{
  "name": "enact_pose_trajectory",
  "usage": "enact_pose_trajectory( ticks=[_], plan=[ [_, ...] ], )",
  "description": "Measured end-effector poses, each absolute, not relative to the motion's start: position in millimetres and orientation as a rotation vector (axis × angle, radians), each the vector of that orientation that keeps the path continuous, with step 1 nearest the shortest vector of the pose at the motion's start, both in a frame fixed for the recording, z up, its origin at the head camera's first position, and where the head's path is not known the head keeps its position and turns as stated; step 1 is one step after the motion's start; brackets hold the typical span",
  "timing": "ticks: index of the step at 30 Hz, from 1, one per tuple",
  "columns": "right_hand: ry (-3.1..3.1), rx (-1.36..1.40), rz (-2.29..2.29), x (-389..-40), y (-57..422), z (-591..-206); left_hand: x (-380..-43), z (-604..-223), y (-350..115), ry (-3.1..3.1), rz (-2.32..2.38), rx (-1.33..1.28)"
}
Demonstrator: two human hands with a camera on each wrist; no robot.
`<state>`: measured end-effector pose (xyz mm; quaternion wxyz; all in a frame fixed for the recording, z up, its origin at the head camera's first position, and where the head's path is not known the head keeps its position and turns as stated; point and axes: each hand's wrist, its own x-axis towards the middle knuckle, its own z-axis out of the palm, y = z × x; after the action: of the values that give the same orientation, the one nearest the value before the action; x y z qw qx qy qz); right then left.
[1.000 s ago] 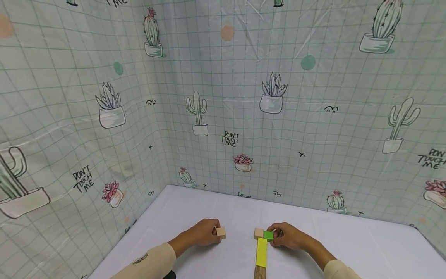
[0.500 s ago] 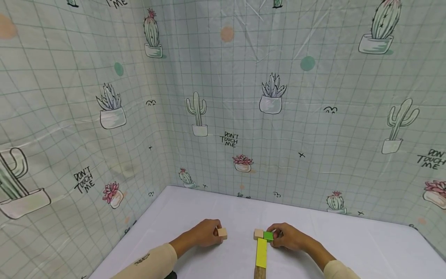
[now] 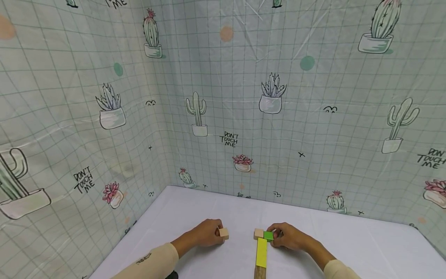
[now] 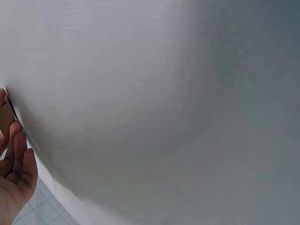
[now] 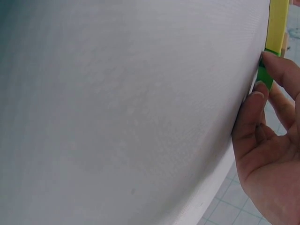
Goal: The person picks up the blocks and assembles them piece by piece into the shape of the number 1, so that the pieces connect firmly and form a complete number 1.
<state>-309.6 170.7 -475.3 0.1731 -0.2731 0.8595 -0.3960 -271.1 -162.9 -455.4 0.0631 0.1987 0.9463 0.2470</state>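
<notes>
My left hand [image 3: 209, 233] pinches a plain wooden cube [image 3: 224, 233] low over the white table, left of the other blocks. In the left wrist view, part of that cube [image 4: 6, 117] shows between thumb and fingers. My right hand [image 3: 288, 236] holds a green block [image 3: 268, 236] between thumb and fingers. Against the green block's left side sits a second plain wooden cube [image 3: 258, 233]. A long yellow block [image 3: 261, 252] runs toward me from these two, followed by a brown wooden block [image 3: 259, 272] cut off by the frame's bottom edge. The right wrist view shows fingertips on the green block [image 5: 265, 78].
The white tabletop [image 3: 195, 201] reaches back to a hanging cloth [image 3: 223, 77] printed with cacti and a grid. This cloth also closes off the left side. A gap of bare table lies between the left hand's cube and the row of blocks.
My left hand has slid slightly to the right with its wooden cube, closer to the other blocks. The right hand and the green block have stayed in place.
</notes>
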Motion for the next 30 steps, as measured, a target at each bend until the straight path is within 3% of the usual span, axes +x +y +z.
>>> enact_pose_trajectory(
  ticks=[30],
  plan=[
    [2.427,-0.754,-1.130,-310.2,170.7,-475.7,-273.2,-457.1,-155.0,2.823,0.798,0.596]
  ],
)
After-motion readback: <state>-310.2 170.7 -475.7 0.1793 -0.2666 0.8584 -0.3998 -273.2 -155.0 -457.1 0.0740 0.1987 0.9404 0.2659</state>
